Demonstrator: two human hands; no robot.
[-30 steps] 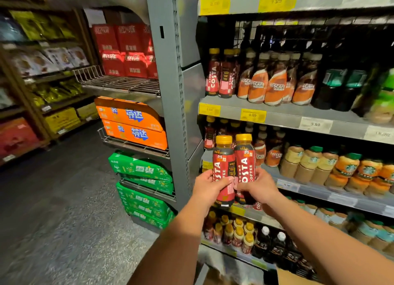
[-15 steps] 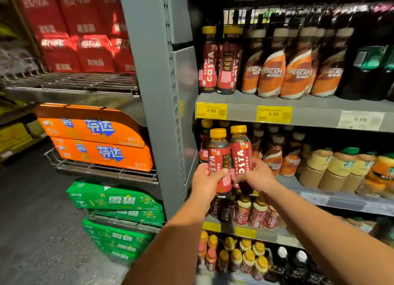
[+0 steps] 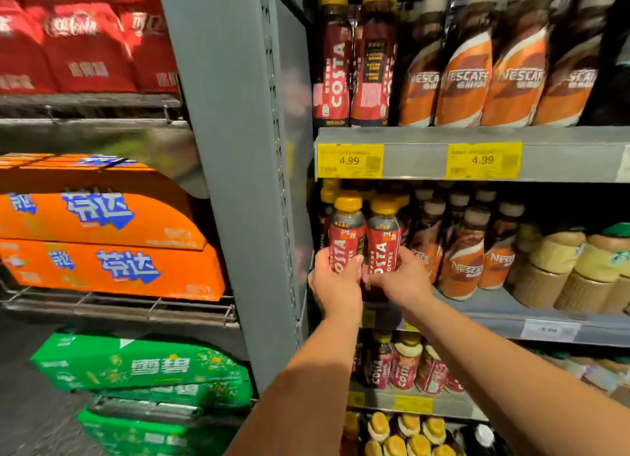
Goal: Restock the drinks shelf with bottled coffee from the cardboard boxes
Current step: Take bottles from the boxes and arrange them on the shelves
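Two red Costa coffee bottles with yellow caps stand side by side at the left end of the middle shelf (image 3: 545, 322). My left hand (image 3: 335, 283) grips the left bottle (image 3: 346, 234) low on its label. My right hand (image 3: 400, 280) grips the right bottle (image 3: 383, 237) the same way. Both bottles are upright, just in front of more yellow-capped Costa bottles (image 3: 329, 191) further back on that shelf. Whether their bases touch the shelf is hidden by my hands. No cardboard box is in view.
Nescafe bottles (image 3: 465, 254) stand right of my hands. The shelf above (image 3: 416, 162) carries Costa and Nescafe bottles. A grey upright post (image 3: 238, 182) borders the shelf on the left, with orange (image 3: 102, 244), green (image 3: 143, 367) and red (image 3: 85, 39) drink cases beyond it.
Both hands have carried the two Costa bottles forward toward the left end of the middle shelf. The view has closed in on the shelving.
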